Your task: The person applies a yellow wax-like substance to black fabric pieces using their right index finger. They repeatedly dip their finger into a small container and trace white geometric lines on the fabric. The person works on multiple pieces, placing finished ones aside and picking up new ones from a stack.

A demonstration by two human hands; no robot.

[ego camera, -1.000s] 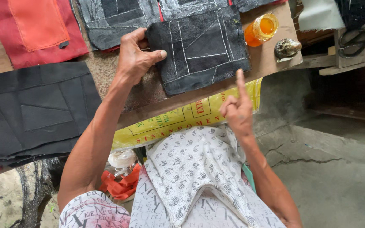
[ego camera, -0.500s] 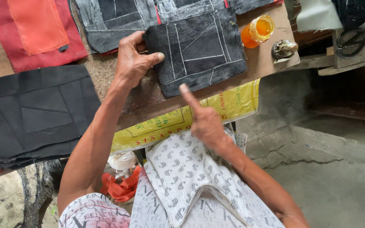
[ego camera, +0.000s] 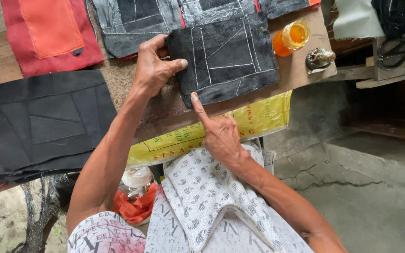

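Observation:
A dark fabric panel [ego camera: 228,56] with chalk lines lies on the wooden worktable [ego camera: 165,105]. My left hand [ego camera: 153,68] grips its left edge, thumb on top of the cloth. My right hand [ego camera: 219,133] has the index finger stretched out, its tip touching the panel's near left corner, with the other fingers curled. A stack of black fabric pieces [ego camera: 43,124] lies to the left of my left arm.
Red and orange fabric [ego camera: 48,33] and more dark chalked panels [ego camera: 137,21] lie at the back. An orange jar [ego camera: 292,36] and a small metal object [ego camera: 319,58] stand right of the panel. Yellow plastic sheeting [ego camera: 258,119] hangs off the table's front. Scissors [ego camera: 397,49] rest on a bench at right.
My right hand moved left and up from below the table edge until its index finger reached the panel's near corner. My left hand kept hold of the panel's edge.

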